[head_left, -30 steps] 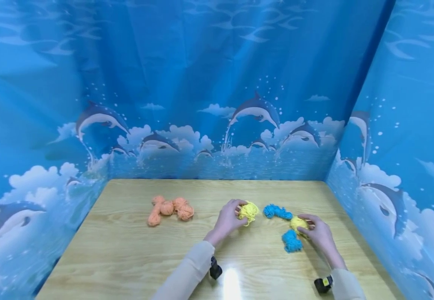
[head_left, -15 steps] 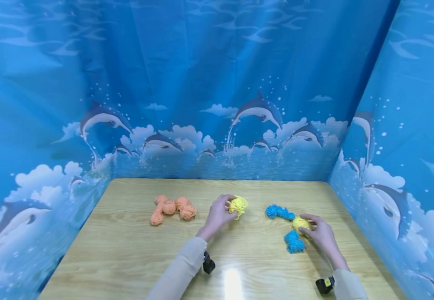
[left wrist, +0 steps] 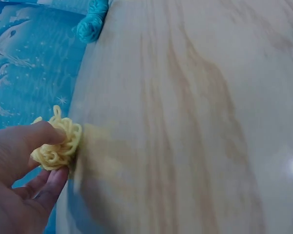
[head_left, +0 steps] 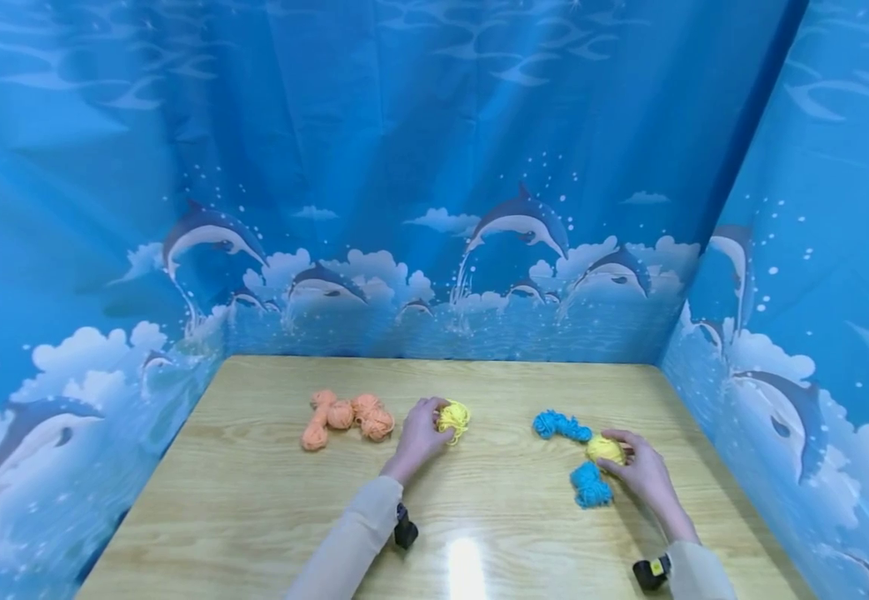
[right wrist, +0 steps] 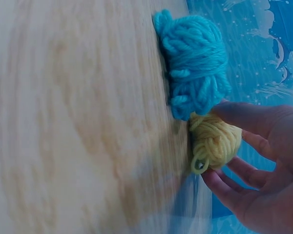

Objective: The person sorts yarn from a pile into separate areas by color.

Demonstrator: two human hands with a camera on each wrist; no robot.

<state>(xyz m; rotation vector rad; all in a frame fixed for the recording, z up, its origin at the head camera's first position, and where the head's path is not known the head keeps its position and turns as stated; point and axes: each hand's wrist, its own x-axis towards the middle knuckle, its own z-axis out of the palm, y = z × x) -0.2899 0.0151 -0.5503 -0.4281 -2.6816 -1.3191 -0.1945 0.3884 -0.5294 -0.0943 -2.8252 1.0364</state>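
Observation:
My left hand [head_left: 417, 435] pinches a loose ball of bright yellow yarn [head_left: 454, 422] between thumb and fingers, close over the table's middle. In the left wrist view this yellow yarn [left wrist: 58, 146] shows its loops beside the thumb. On the right, my right hand [head_left: 646, 472] has thumb and fingers curled round a paler yellow yarn ball [head_left: 603, 450]. That ball [right wrist: 216, 141] rests at the tabletop in the right wrist view, right beside a blue yarn bundle [right wrist: 195, 63]. In the head view, one blue bundle [head_left: 591, 485] lies in front of it and several blue balls [head_left: 560, 425] behind-left.
Several orange yarn balls [head_left: 340, 415] lie clustered on the left of the wooden table [head_left: 254, 500]. A blue dolphin-print curtain [head_left: 434, 167] stands along the back and sides. A light reflection shows near the front edge.
My left hand has moved left across the table with the bright yellow yarn, toward the orange balls. The right hand stays at the paler yellow ball.

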